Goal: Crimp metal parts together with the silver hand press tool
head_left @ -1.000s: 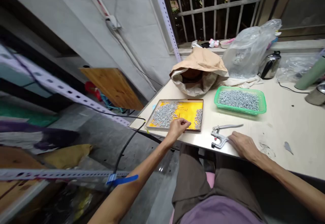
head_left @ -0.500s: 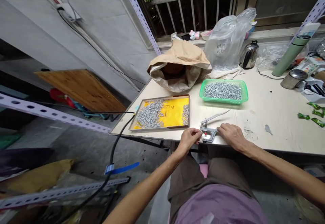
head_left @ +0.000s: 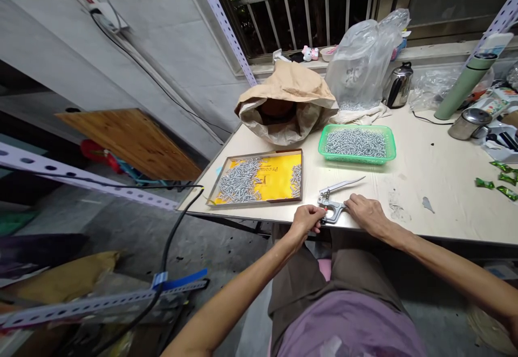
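A pair of grey metal snap-fastener pliers (head_left: 338, 206) with a red tip in its jaws stands at the table's front edge, its long upper handle raised. My right hand (head_left: 367, 214) is closed around the rear end of its lower handle. At the jaws, my left hand (head_left: 307, 219) has thumb and fingers pinched together; what they hold, if anything, is too small to make out. Left of the pliers lies a shallow cardboard tray (head_left: 275, 180) with a yellow bottom and two heaps of small silvery screw-like pieces. Behind the pliers, a green plastic basket (head_left: 356, 159) is filled with similar pieces.
An open brown paper bag (head_left: 289, 90) and a clear plastic bag (head_left: 352, 60) stand at the back. Right of them are a metal pot (head_left: 399, 86), a green flask (head_left: 461, 90), a steel mug (head_left: 469, 125) and green-wrapped sweets (head_left: 505, 191). A black cable (head_left: 176, 233) hangs beside the table's left corner.
My left hand has moved slightly right, further into the jaws of the pliers, and now covers part of them. My right hand stays on the handle. The black cable has swung left.
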Tool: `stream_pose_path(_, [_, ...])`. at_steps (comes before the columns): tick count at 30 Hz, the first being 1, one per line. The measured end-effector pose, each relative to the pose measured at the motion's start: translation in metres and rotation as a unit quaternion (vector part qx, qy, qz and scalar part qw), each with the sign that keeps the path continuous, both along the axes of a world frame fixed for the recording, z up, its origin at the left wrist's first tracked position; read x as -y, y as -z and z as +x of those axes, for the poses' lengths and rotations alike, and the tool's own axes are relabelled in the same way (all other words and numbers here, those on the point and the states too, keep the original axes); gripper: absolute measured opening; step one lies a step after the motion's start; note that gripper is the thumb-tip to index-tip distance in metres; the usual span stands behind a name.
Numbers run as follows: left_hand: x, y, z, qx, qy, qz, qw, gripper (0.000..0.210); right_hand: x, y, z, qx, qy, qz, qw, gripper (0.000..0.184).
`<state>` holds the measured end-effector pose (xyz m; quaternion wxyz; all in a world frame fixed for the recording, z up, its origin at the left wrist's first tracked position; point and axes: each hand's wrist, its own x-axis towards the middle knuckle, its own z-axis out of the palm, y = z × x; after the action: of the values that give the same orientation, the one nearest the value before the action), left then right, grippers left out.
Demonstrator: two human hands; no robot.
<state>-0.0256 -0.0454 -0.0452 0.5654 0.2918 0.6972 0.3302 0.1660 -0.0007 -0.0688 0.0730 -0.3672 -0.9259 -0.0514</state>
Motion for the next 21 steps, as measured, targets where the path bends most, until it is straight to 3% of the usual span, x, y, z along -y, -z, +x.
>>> stream_pose_path(5, [-0.004,-0.006,-0.003,-0.043,0.056,-0.060,0.996,0.015,-0.001,-0.001,-0.002,0.024,0.022,-0.052,0.998,0.017])
stream_pose_path(12, [-0.018,-0.010,-0.013,-0.050,0.140,-0.124,0.981,0.022,-0.007,-0.015,-0.007,0.073,0.031,-0.144,0.986,0.018])
stream_pose_path(21, [-0.022,-0.008,-0.013,-0.053,0.160,-0.142,0.975,0.030,-0.013,-0.032,-0.004,0.050,0.012,-0.214,0.975,0.020])
